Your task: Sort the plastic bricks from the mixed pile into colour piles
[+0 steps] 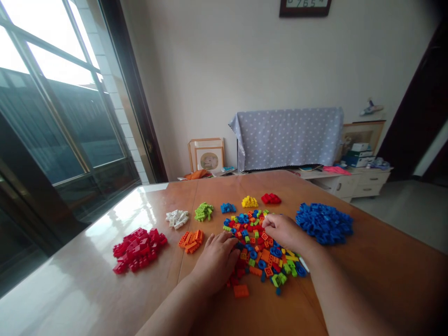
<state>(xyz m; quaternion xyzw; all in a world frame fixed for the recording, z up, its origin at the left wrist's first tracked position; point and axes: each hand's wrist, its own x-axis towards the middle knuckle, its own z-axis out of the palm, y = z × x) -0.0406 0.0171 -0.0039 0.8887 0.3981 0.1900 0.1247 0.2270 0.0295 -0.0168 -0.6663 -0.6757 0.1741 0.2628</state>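
Note:
A mixed heap of small plastic bricks (262, 247) in red, blue, orange, green and yellow lies on the wooden table (367, 280) in front of me. My left hand (217, 261) rests palm down on the heap's left edge, fingers curled onto the bricks. My right hand (282, 229) sits over the heap's upper right, its fingertips pinched together at a small piece that I cannot make out. Sorted piles surround the heap: red (138, 249), orange (191, 241), white (177, 218), green (203, 211), small blue (228, 207), yellow (249, 201), small red (270, 198) and a large blue pile (324, 223).
One orange brick (241, 290) lies alone near me. Behind the table stand a cloth-covered object (287, 137), a low white cabinet (350, 179) with boxes, and a framed picture (207, 156) on the floor. A large window (59, 121) fills the left side.

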